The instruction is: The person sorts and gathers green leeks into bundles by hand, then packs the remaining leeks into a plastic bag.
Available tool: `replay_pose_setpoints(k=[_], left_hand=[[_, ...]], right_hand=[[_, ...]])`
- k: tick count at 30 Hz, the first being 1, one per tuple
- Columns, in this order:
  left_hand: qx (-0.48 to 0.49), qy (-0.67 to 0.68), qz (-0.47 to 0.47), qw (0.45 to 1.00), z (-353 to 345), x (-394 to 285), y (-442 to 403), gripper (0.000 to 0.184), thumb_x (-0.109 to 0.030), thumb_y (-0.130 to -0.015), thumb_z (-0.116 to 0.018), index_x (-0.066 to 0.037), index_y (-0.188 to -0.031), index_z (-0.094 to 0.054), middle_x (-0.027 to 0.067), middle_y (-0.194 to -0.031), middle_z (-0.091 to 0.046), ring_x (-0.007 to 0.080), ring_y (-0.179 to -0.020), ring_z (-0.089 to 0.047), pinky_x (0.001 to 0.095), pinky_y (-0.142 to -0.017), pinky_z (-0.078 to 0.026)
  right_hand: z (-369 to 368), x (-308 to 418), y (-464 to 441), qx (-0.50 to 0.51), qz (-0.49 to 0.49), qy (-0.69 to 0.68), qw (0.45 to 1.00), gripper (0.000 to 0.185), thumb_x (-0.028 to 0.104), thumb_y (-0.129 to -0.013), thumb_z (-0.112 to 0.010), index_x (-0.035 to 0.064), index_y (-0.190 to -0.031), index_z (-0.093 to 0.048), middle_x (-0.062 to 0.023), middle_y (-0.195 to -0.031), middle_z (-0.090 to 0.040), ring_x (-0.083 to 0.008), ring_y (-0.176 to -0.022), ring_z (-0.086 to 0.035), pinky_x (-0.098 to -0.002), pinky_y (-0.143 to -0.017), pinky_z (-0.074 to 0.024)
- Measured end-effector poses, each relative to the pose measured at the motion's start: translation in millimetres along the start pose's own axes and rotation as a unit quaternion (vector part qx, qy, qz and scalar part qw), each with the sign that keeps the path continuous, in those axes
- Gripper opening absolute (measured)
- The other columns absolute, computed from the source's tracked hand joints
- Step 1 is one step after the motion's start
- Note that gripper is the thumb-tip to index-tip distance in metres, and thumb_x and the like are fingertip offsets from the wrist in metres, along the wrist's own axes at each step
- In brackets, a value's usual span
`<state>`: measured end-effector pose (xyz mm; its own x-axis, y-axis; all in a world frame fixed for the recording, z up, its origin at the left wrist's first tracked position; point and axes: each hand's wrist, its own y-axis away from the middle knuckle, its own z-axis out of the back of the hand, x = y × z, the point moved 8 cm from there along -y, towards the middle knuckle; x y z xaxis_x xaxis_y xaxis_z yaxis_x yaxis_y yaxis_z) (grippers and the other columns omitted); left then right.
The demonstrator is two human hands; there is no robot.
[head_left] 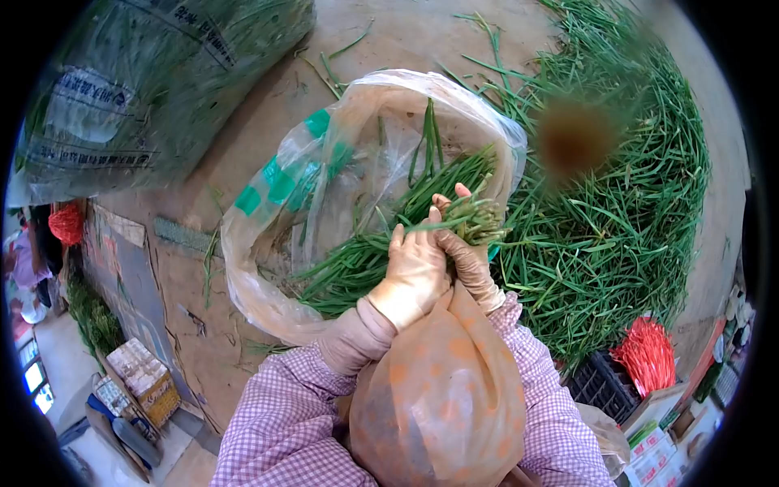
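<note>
Slender green stalks (450,177): bunched over our clear plastic bag (243,272)
Left hand (415,264): closed over them
Right hand (473,264): curled around pale ends (484,221)

A big see-through bag (182,122) with dark writing fills the upper left of the frame. Near the left edge is a red bundle (66,223). A white and yellow box (139,369) sits lower left. A black crate (599,386) and red strings (647,357) are lower right.
</note>
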<state>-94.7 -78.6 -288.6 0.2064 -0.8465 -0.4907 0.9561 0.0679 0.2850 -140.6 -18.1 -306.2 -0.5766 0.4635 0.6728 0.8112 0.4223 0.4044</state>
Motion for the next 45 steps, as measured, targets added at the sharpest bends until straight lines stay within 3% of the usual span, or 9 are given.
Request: replay_pose_setpoints(k=[4, 10, 15, 23, 26, 31, 36, 39, 45], left_hand=[[0.015, -0.039, -0.009, 0.999, -7.5, -11.5, 6.8, 0.094, -0.027, -0.072, -0.061, 0.01, -0.143, -0.013, 0.0213, -0.136, -0.04, 0.0319, -0.116, -0.046, 0.055, -0.104, -0.028], [0.002, 0.197, -0.042, 0.979, 11.8, -4.6, 23.2, 0.12, -0.037, -0.064, -0.079, -0.006, -0.15, 0.0, 0.018, -0.14, -0.043, 0.032, -0.132, -0.039, 0.0591, -0.108, -0.021], [0.049, -0.139, -0.053, 0.988, -49.2, 72.9, 36.1, 0.085, -0.027, -0.071, -0.071, -0.01, -0.144, -0.031, 0.0127, -0.133, -0.048, 0.034, -0.126, -0.043, 0.0652, -0.106, -0.02], [0.013, 0.238, 0.026, 0.971, 24.9, 119.2, 26.1, 0.053, -0.014, -0.078, -0.068, -0.006, -0.129, -0.054, 0.0146, -0.126, -0.058, 0.0272, -0.121, -0.053, 0.0416, -0.105, -0.039], [-0.088, 0.299, -0.006, 0.95, 151.2, 56.9, -12.7, 0.047, -0.012, -0.084, -0.068, 0.001, -0.127, -0.053, 0.0127, -0.121, -0.062, 0.0192, -0.109, -0.059, 0.0311, -0.096, -0.046], [-0.082, 0.331, -0.336, 0.878, 348.4, -160.9, 17.1, 0.06, -0.033, -0.088, -0.06, 0.001, -0.135, -0.045, 0.0162, -0.126, -0.057, 0.0224, -0.116, -0.053, 0.0338, -0.101, -0.038], [0.111, 0.254, -0.416, 0.866, 335.6, -285.4, 86.4, 0.072, -0.048, -0.088, -0.056, -0.004, -0.142, -0.037, 0.0187, -0.133, -0.051, 0.0244, -0.12, -0.05, 0.0334, -0.102, -0.037], [0.495, 0.397, -0.18, 0.752, 237.4, -283.6, 137.0, 0.074, -0.048, -0.087, -0.063, -0.005, -0.141, -0.038, 0.0151, -0.132, -0.052, 0.0227, -0.121, -0.048, 0.0333, -0.104, -0.036], [0.481, 0.083, -0.238, 0.839, 160.7, -197.9, 239.5, 0.07, -0.04, -0.083, -0.07, -0.005, -0.138, -0.043, 0.0128, -0.121, -0.06, 0.0202, -0.108, -0.057, 0.0331, -0.092, -0.046]], right_hand=[[11.0, 2.3, 5.8, -0.125, -0.051, -0.032, 0.99, 0.038, -0.005, -0.076, -0.073, 0.0017, -0.109, -0.056, -0.012, -0.1, -0.066, -0.0203, -0.095, -0.064, -0.0311, -0.088, -0.0516], [42.5, 30.6, 1.7, -0.087, -0.028, -0.14, 0.986, 0.028, 0.005, -0.083, -0.066, 0.0078, -0.108, -0.054, -0.0103, -0.089, -0.065, -0.0246, -0.085, -0.065, -0.0389, -0.081, -0.0543], [74.4, 165.5, 4.7, -0.012, 0.153, -0.087, 0.984, 0.023, 0.013, -0.088, -0.062, 0.0083, -0.109, -0.053, -0.0065, -0.089, -0.061, -0.024, -0.088, -0.06, -0.0455, -0.091, -0.047], [69.4, 362.8, 81.3, -0.074, 0.392, -0.02, 0.917, 0.02, 0.012, -0.089, -0.061, 0.0074, -0.108, -0.057, -0.0082, -0.094, -0.061, -0.026, -0.094, -0.059, -0.0486, -0.093, -0.0466], [41.2, 395.8, 94.5, 0.03, 0.395, -0.046, 0.917, 0.02, 0.012, -0.089, -0.06, 0.0065, -0.108, -0.057, -0.0092, -0.094, -0.061, -0.0263, -0.095, -0.059, -0.0503, -0.095, -0.0465], [-39.0, 390.3, 130.7, 0.155, 0.373, -0.129, 0.906, 0.021, 0.017, -0.089, -0.06, 0.0072, -0.107, -0.056, -0.0052, -0.093, -0.059, -0.0225, -0.094, -0.056, -0.0469, -0.099, -0.0414], [-96.8, 354.4, 200.0, 0.302, 0.328, -0.212, 0.87, 0.026, 0.023, -0.09, -0.057, 0.0119, -0.112, -0.05, 0.0009, -0.092, -0.056, -0.0163, -0.09, -0.054, -0.0416, -0.097, -0.0397], [-91.0, 335.9, 235.8, 0.333, 0.303, -0.238, 0.861, 0.029, 0.023, -0.09, -0.056, 0.0129, -0.115, -0.049, 0.002, -0.092, -0.055, -0.015, -0.089, -0.053, -0.0401, -0.095, -0.0407], [-10.8, 310.0, 275.5, 0.302, 0.276, -0.242, 0.88, 0.034, 0.023, -0.086, -0.061, 0.0125, -0.116, -0.048, 0.0017, -0.09, -0.053, -0.0155, -0.087, -0.054, -0.038, -0.092, -0.0443]])
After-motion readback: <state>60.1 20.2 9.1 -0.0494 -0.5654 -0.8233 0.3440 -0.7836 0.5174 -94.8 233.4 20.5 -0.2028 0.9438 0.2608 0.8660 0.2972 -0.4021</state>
